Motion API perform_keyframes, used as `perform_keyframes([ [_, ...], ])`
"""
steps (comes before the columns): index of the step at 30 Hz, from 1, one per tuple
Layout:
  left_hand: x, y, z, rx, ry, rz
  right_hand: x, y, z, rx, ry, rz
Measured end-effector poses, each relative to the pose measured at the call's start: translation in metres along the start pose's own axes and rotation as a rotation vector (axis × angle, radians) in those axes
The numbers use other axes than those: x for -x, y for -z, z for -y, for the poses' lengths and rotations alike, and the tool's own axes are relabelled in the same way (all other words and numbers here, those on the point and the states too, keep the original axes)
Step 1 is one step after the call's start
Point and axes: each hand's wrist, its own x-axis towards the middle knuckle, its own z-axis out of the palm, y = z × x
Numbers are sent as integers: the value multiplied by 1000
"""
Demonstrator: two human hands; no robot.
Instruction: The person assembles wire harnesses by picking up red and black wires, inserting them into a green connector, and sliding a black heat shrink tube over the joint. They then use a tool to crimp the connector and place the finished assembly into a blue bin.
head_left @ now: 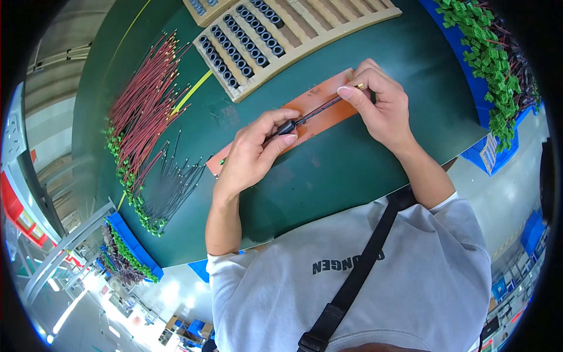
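My left hand point(249, 149) is closed, with thumb and fingers round a black cylindrical sleeve point(287, 127). A thin dark red and black cable point(322, 108) runs out of the sleeve up to my right hand point(384, 105). There, thumb and fingertips pinch the cable near its end, where a small brass-coloured tip point(359, 86) shows. The cable is stretched nearly straight between both hands. Below it lies a long orange strip point(319, 91) set slantwise on the green table point(328, 170). The cable's other end is hidden by my left hand.
A wooden rack point(267, 73) with rows of black ring-ended cylinders stands at the far side. Bundled red cables point(146, 97) with green connectors and loose black wires point(176, 182) lie at left. Blue bins point(481, 105) of green-ended cables flank the table at right and lower left.
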Motion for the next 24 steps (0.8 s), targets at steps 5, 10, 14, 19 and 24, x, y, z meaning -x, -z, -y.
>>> perform_keyframes([
  [5,6,-3,7,-72,-146,-52,0,1,1,-56,-79,26],
  [10,9,-11,16,-17,-86,-90,1,1,1,-67,-204,60],
  [14,6,-12,20,-25,-48,-128,2,-2,-4,-91,-199,39],
  [19,5,-23,7,-136,-77,-184,-1,1,-3,31,-174,67],
  [24,3,-28,24,-471,-345,-275,3,-4,-7,10,-154,22],
])
